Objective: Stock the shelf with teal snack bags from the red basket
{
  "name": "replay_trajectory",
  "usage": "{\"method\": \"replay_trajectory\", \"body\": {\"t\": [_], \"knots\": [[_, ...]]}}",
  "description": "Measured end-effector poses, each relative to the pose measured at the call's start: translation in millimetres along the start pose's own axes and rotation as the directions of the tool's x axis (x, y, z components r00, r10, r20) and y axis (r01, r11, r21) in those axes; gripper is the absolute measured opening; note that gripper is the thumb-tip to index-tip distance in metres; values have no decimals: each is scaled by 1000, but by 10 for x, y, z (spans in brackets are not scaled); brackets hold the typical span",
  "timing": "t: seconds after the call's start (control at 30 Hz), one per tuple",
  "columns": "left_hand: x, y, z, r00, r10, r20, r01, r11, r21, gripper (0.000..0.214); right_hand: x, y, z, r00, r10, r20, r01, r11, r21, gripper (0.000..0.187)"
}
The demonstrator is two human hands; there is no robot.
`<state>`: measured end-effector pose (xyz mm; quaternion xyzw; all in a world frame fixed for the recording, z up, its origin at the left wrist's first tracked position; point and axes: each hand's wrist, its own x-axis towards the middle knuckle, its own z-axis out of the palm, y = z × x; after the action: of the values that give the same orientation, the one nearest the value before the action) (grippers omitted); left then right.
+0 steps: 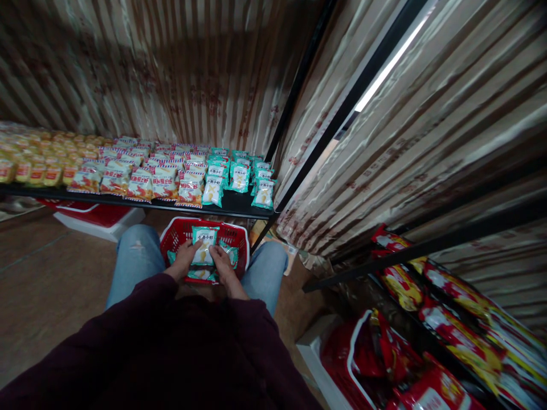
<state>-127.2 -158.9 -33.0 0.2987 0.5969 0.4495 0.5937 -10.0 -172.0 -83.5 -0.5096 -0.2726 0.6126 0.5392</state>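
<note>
A red plastic basket (236,234) stands on the floor between my knees, with several teal snack packets in it. Both my hands reach down into it. My left hand (184,257) grips the left edge of a teal snack packet (204,244), and my right hand (221,263) holds its right side. The packet is lifted a little above the others in the basket. Dark maroon sleeves cover both my arms.
A low black shelf (237,204) ahead carries rows of teal, red-white and yellow snack packets. Another red basket (101,214) lies under it at left. A second shelf (444,319) at right holds red-yellow packets, with a red basket (346,353) below. Striped curtains hang behind.
</note>
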Motion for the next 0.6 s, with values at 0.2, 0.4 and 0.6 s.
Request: {"method": "replay_trajectory", "body": {"t": [0.2, 0.4, 0.6], "knots": [[24, 58, 22, 998, 23, -57, -21, 999, 31, 23, -3, -40, 0, 999, 18, 29, -18, 1000, 12, 49], [52, 58, 85, 999, 46, -19, -45, 998, 35, 35, 23, -58, -44, 998, -52, -26, 53, 998, 22, 45], [-58, 149, 171, 996, 84, 32, -85, 996, 4, 28, 43, -109, -71, 994, -94, -59, 97, 994, 54, 48]]}}
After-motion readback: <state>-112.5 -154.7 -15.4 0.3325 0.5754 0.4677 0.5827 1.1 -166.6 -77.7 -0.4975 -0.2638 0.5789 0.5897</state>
